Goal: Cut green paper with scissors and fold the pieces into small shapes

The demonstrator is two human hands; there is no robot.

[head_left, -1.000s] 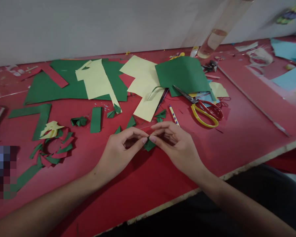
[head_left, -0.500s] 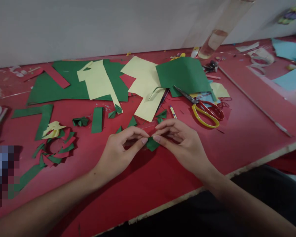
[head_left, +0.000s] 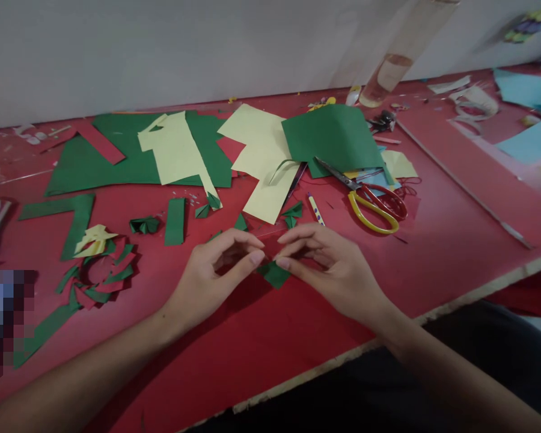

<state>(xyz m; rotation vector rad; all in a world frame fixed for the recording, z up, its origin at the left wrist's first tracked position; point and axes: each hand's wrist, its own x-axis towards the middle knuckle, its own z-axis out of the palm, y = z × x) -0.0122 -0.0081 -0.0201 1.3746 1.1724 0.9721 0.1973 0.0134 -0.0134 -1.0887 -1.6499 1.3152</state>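
Between my hands, just over the red table, is a small folded piece of green paper [head_left: 276,275] with its corner pointing toward me. My left hand [head_left: 214,270] pinches its left side between thumb and fingers. The right side is in a pinch of my right hand [head_left: 336,270]; the curled fingers cover the upper part of the paper. Beyond my fingertips lie small folded green pieces [head_left: 292,210]. To the left rests a ring of folded red and green paper [head_left: 125,273] with a yellow folded piece [head_left: 94,242] at its top.
Scissors [head_left: 373,213] with yellow and red handles lie right of centre. Cream sheets [head_left: 261,138] and green sheets [head_left: 331,138] spread along the back. A tall clear container [head_left: 388,75] of liquid leans near the wall. A red table [head_left: 297,349] runs to a rough front edge.
My hands have come down slightly toward me with the green paper. The fingertips are a little farther apart, and more of the paper shows. The view has shifted slightly.
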